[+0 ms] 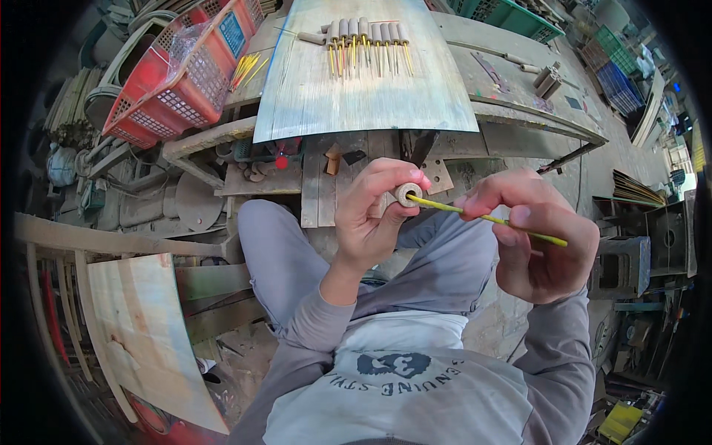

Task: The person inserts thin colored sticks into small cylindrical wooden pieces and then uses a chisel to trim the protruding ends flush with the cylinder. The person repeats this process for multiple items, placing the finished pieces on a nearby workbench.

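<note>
My left hand (371, 215) holds a short tan tube (401, 194) with its round, hollow end turned to the right. Its fingers and thumb pinch around the rim. A thin yellow-green stick (437, 204) runs from that opening toward the right, its inner tip at or inside the hole. My right hand (538, 233) grips the stick along its middle, with the outer end sticking out past the fingers. Beyond my hands, on the pale board (297, 104), lies a row of similar grey-brown tubes (363, 30) with yellow sticks (371, 58) poking out of them.
A red plastic basket (174, 93) stands at the left, with loose yellow sticks (246, 68) beside it. On the right-hand bench lie short tube pieces (549, 80). A stained board (144, 319) leans at the lower left. Green and blue crates (615, 81) sit at the far right.
</note>
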### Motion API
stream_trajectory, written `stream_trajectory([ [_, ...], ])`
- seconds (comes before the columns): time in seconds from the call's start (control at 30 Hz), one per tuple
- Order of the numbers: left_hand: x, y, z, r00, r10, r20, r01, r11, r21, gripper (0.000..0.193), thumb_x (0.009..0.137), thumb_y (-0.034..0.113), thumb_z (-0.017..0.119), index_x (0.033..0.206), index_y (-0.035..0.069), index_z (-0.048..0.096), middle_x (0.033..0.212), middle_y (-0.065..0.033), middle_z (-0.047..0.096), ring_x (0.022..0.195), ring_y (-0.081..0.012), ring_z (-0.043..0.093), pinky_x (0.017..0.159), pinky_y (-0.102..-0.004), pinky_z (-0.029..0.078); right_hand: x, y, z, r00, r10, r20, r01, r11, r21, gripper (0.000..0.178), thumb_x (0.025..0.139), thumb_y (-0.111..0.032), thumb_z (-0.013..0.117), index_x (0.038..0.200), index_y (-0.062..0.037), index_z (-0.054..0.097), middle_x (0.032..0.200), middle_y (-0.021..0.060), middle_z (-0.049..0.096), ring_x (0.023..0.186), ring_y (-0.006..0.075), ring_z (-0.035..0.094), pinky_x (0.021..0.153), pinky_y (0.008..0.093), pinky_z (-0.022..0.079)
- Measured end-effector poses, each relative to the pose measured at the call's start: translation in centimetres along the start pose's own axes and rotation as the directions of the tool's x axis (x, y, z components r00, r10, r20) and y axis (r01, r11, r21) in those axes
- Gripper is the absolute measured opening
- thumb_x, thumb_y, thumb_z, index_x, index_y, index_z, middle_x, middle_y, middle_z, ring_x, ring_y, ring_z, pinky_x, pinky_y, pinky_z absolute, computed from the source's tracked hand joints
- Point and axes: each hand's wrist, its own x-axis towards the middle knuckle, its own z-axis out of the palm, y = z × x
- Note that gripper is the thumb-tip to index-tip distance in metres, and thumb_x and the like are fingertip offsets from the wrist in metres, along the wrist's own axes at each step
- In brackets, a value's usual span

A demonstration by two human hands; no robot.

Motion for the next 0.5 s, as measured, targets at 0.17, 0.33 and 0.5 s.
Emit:
stream_trajectory([
  [0.17,-0.2,0.0,-0.5,1.0,-0.026,-0.008,0.025,0.998,-0.063,0.031,0.088,0.02,0.064,0.11,-0.002,0.057,0.101,-0.0135,0.06,0.091,-0.0198,0.06,0.078,-0.0301,0.049,0.9,0.0,0.3,0.996,0.039,0.075,-0.036,0.998,-0.048,0.021,0.086,0.006,0.052,0.104,-0.0001,0.042,0.091,0.0235,0.061,0.076,0.0279,0.061,0.07,0.0377,0.052],
  [0.33,-0.2,0.1,-1.3,0.999,-0.032,-0.014,0.031,0.995,-0.097,0.031,0.089,0.019,0.062,0.11,-0.003,0.057,0.102,-0.0139,0.059,0.091,-0.0198,0.06,0.08,-0.0308,0.049,2.1,-0.2,0.6,0.982,0.038,0.188,-0.018,0.994,-0.106,0.022,0.092,0.002,0.048,0.109,-0.0031,0.036,0.087,0.0243,0.06,0.076,0.0282,0.062,0.07,0.0402,0.053],
  [0.5,-0.4,-0.1,-1.8,0.999,-0.038,-0.028,0.035,0.993,-0.111,0.031,0.09,0.02,0.062,0.11,-0.003,0.057,0.101,-0.0135,0.059,0.091,-0.0192,0.06,0.08,-0.0308,0.049,2.3,0.0,1.3,0.982,0.056,0.178,-0.042,0.996,-0.085,0.021,0.093,0.002,0.047,0.109,-0.0032,0.035,0.088,0.0246,0.06,0.076,0.0288,0.063,0.07,0.0405,0.053],
])
